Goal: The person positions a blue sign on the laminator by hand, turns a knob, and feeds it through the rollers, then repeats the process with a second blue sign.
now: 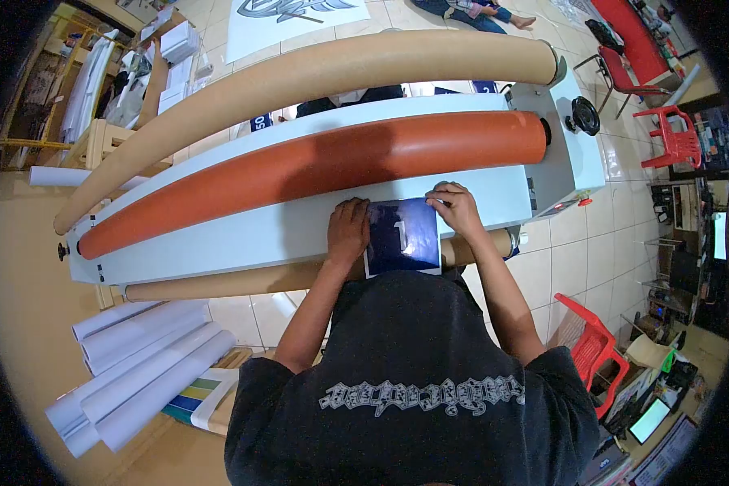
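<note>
A dark blue printed sheet (pixel 403 236) with a white figure on it lies on the white feed bed (pixel 243 235) of a laminating machine, just below its long orange roller (pixel 316 166). My left hand (pixel 348 231) presses flat on the sheet's left edge. My right hand (pixel 455 207) pinches the sheet's top right corner. A cardboard tube (pixel 219 283) runs along the machine's near side under the sheet.
A large brown cardboard roll (pixel 300 77) arches over the machine. White paper rolls (pixel 138 356) lie on the floor at left. Red plastic chairs (pixel 591 340) stand at right. Another person sits on the floor at the far top (pixel 474 12).
</note>
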`<state>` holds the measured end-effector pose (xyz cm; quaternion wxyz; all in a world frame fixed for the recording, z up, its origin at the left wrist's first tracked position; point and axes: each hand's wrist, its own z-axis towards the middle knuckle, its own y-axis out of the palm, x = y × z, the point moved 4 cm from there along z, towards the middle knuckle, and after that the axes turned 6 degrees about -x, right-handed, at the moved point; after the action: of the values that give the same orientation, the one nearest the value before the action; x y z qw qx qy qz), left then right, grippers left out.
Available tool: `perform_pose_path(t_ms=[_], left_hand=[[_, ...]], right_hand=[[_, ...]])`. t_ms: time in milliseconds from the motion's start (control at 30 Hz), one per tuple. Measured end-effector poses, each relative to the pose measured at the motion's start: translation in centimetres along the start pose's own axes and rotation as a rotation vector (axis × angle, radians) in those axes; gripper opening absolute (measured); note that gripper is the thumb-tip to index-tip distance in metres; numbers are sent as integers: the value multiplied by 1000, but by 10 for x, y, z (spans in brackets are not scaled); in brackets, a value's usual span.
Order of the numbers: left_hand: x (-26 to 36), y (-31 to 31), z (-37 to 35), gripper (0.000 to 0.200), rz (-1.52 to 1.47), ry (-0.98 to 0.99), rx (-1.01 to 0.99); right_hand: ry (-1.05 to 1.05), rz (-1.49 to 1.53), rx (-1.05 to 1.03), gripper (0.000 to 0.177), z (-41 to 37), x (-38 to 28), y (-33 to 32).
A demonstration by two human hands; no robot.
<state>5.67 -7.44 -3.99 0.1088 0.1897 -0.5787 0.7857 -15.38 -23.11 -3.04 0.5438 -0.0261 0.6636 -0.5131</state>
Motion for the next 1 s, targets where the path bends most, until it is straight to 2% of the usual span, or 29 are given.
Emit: perform_pose_path(t_ms=[267, 467, 567, 667, 1000], left_hand=[[-9, 1, -2, 34, -85, -129, -63], [-10, -1, -4, 32, -144, -113, 22], [-16, 5, -7, 35, -188, -169, -32], [-11, 3, -5, 33, -105, -161, -15], [-14, 5, -7, 36, -134, -108, 40]], right_hand=[[-1, 1, 20, 15, -1, 0, 2], [-20, 11, 51, 15, -1, 2, 2], [-4, 20, 26, 16, -1, 3, 2], [-6, 21, 32, 16, -1, 3, 1], [-12, 13, 35, 16, -1, 3, 2]])
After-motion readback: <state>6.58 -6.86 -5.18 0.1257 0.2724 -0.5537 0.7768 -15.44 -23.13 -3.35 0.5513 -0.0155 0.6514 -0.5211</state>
